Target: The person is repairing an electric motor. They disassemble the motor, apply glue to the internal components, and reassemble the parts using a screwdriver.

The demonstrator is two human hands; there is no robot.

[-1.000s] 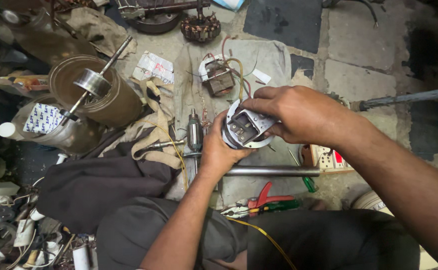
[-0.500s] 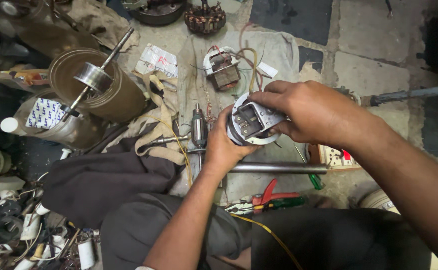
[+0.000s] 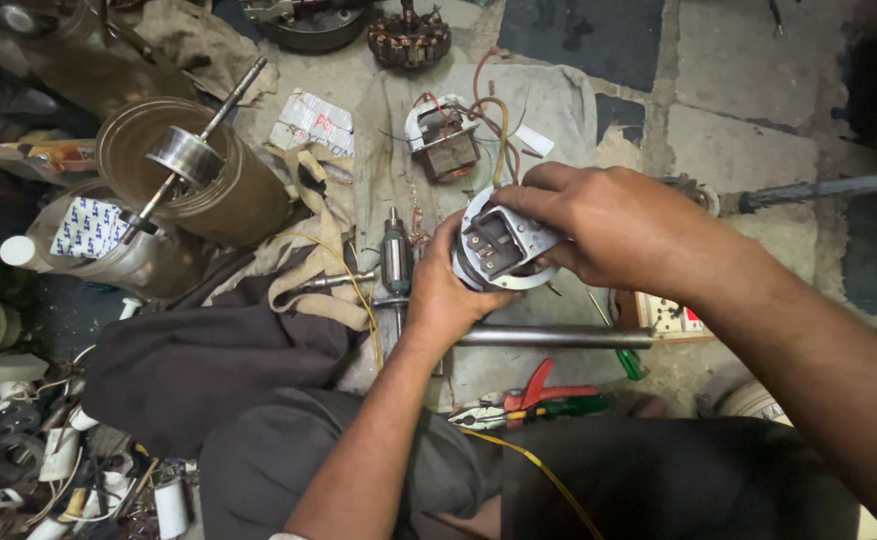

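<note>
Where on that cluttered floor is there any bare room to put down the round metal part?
Bare floor tiles lie at top right, above the grey bar. The grey cloth is open right of the wired coil block. It is crowded on the left: brown cylinder, rags, small parts. Pliers and a steel tube fill the space below the left hand and right hand, which hold the round metal part.

Both forearms bare to the bottom edge of the view, no sleeves or cuffs seen. Left hand (image 3: 449,295) and right hand (image 3: 609,230): no gloves, rings, watch or bands visible. Below the hands, lap covered in dark grey cloth, plain, creased, no print or markings. Feet not in view
</note>
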